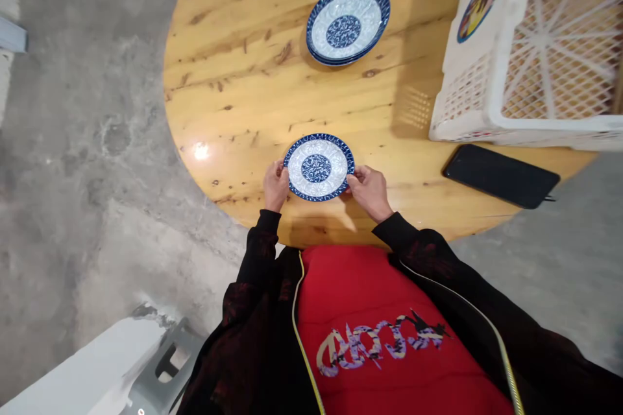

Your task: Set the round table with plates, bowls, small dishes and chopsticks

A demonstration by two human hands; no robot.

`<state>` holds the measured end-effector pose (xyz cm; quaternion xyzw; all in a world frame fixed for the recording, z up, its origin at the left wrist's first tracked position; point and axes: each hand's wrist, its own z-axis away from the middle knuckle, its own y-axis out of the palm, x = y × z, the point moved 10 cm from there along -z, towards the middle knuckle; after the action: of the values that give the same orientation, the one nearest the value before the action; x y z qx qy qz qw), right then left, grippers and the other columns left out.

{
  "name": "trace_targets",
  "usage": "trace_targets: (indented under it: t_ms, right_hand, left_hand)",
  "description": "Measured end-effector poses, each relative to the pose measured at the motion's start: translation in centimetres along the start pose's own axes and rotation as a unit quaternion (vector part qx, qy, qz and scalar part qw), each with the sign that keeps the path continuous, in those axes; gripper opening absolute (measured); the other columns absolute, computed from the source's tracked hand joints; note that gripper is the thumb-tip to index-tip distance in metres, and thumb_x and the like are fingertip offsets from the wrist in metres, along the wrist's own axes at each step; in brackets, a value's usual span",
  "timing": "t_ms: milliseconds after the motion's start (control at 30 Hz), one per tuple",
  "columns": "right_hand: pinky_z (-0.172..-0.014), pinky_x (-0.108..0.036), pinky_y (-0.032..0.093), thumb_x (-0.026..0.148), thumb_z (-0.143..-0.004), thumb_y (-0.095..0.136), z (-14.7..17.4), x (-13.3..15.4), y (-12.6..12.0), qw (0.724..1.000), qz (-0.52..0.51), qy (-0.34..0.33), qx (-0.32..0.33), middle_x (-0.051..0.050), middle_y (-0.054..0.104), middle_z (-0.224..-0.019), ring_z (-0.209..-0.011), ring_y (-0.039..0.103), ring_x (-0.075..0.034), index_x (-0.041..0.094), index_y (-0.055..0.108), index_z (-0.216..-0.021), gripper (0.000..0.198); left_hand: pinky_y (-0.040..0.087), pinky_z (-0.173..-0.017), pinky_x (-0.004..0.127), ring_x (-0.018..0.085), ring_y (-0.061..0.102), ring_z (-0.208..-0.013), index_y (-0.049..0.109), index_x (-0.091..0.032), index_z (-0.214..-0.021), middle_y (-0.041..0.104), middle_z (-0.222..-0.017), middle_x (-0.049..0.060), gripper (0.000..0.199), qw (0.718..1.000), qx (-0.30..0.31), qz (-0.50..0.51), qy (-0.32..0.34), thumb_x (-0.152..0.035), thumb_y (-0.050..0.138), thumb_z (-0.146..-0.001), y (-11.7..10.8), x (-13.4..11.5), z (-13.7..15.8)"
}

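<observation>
Left hand [275, 185]: fingers curled onto the left rim of a small round blue-and-white patterned ceramic plate [318, 166]. Plate sits near the front edge of the round pale wooden table [233, 78], level; cannot tell if it is lifted or resting. Right hand [368, 190]: fingers closed on the plate's right rim. Farther back, a stack of larger blue-and-white patterned plates [348, 21]. Right of the hands, a flat black phone [501, 175] lies near the table edge. Behind it, a white plastic lattice crate [487, 58].

Round wooden table [233, 78], stacked plates [347, 22], white crate [479, 78], black phone [501, 175]
</observation>
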<state>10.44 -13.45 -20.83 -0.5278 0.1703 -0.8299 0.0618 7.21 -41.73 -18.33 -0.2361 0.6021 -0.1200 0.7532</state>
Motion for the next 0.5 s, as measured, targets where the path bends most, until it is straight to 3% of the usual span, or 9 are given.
trace_targets:
  t_ms: [200, 500]
  right_hand:
    - [-0.055, -0.034, 0.059, 0.038, -0.075, 0.066, 0.0, 0.1, 0.2, 0.996, -0.068, 0.017, 0.047, -0.004, 0.071, -0.072, -0.057, 0.067, -0.021, 0.020, 0.065, -0.082, 0.020]
    - [-0.053, -0.032, 0.060, 0.029, -0.077, 0.069, -0.8, -1.2, 0.5, 0.994, -0.069, 0.003, 0.084, 0.000, 0.068, -0.066, -0.056, 0.067, -0.019, 0.020, 0.063, -0.081, 0.011]
  left_hand:
    - [0.055, -0.079, 0.031, 0.019, 0.065, -0.082, 0.066, -0.020, -0.091, 0.067, -0.083, 0.003, 0.009, 0.996, -0.003, 0.047, -0.082, -0.022, 0.059, -0.095, 0.4, 1.7, 2.6]
    - [0.059, -0.063, 0.028, 0.015, 0.058, -0.068, 0.056, -0.019, -0.076, 0.056, -0.072, -0.001, 0.019, 0.985, 0.045, 0.090, -0.137, -0.026, 0.063, -0.092, 2.1, 3.3, 4.0]
